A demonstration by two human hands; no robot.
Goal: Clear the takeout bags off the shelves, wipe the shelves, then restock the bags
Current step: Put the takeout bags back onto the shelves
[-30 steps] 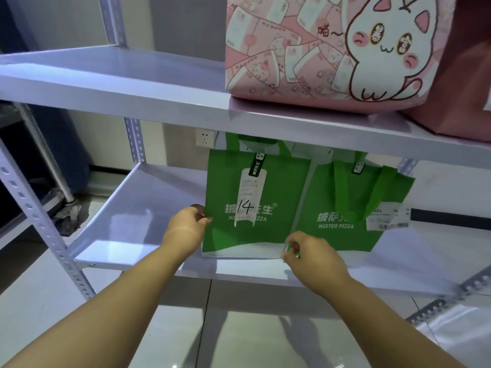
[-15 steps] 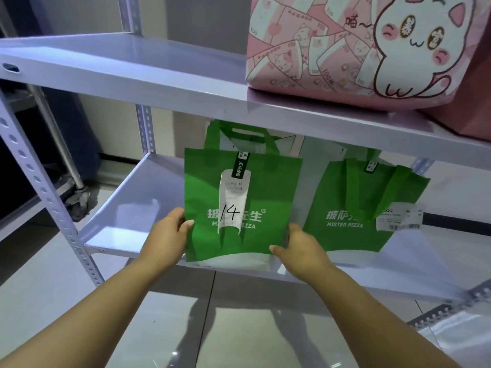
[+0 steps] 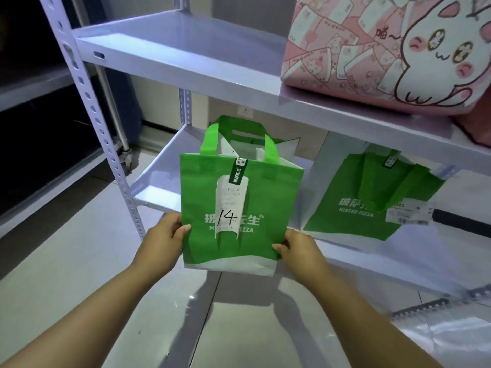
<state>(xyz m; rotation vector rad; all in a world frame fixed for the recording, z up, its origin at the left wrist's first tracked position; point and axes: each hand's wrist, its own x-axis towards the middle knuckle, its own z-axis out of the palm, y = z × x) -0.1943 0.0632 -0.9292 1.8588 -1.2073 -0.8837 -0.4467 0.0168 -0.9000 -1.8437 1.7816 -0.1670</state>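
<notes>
A green Mister Pizza takeout bag (image 3: 268,192) with a receipt marked "14" hangs upright in front of the lower shelf (image 3: 159,181), off its surface. My left hand (image 3: 166,235) grips its lower left edge, thumb on the front. Its lower right corner is pinched by my right hand (image 3: 299,248). A second green Mister Pizza bag (image 3: 353,203) stands on the lower shelf to the right, its handles flopped forward. On the upper shelf (image 3: 186,62) at the right sits a pink cartoon-cat bag (image 3: 385,49).
A perforated metal upright (image 3: 98,123) stands at the left of the shelving. A dark red bag (image 3: 481,123) shows at the upper shelf's far right. Grey tiled floor (image 3: 66,274) lies below, with a clear plastic sheet (image 3: 451,330) at the lower right. A wall socket (image 3: 245,111) is behind.
Both hands have drawn the "14" bag forward and left off the lower shelf; it now hangs in front of the shelf edge. The second green bag has stayed put.
</notes>
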